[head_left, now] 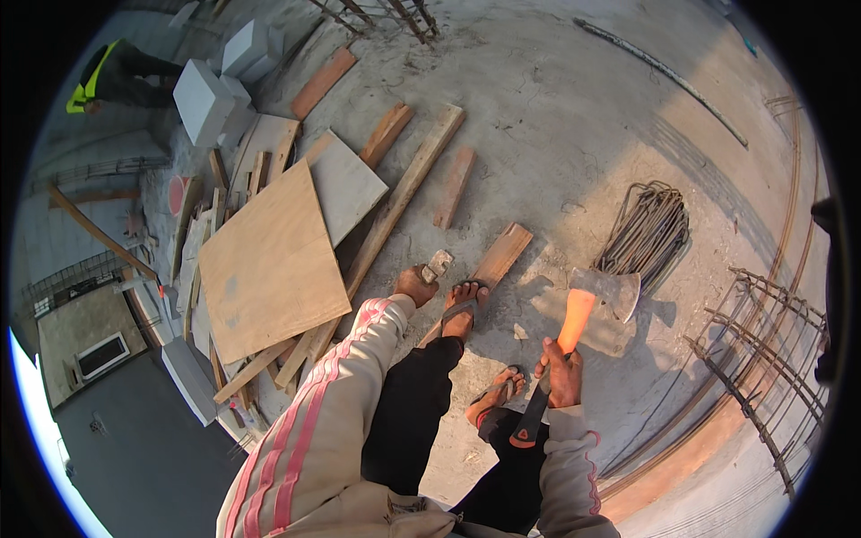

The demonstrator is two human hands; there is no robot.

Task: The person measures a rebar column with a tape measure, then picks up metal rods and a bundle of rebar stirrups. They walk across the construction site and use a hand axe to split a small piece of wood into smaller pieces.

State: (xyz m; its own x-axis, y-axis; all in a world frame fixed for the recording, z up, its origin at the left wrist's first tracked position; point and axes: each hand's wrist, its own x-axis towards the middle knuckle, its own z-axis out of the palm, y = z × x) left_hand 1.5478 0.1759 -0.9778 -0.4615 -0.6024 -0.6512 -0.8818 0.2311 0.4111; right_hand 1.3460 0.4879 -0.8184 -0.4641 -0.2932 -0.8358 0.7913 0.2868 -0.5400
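My right hand is wrapped round the handle of a hatchet, orange above and black at its lower end. Its wide grey head is uppermost, with the cutting edge toward the right. Closed on a small pale, rough block is my left hand; whether the block is wood or stone I cannot tell. Close beside that hand, one sandalled foot rests on a short wooden plank on the ground. The hatchet head is held apart from the plank.
Plywood sheets and lumber lie heaped at left. Bent steel stirrups are bundled beyond the hatchet, and a rebar cage lies at right. White blocks stand at the far left, near a person in a bright vest.
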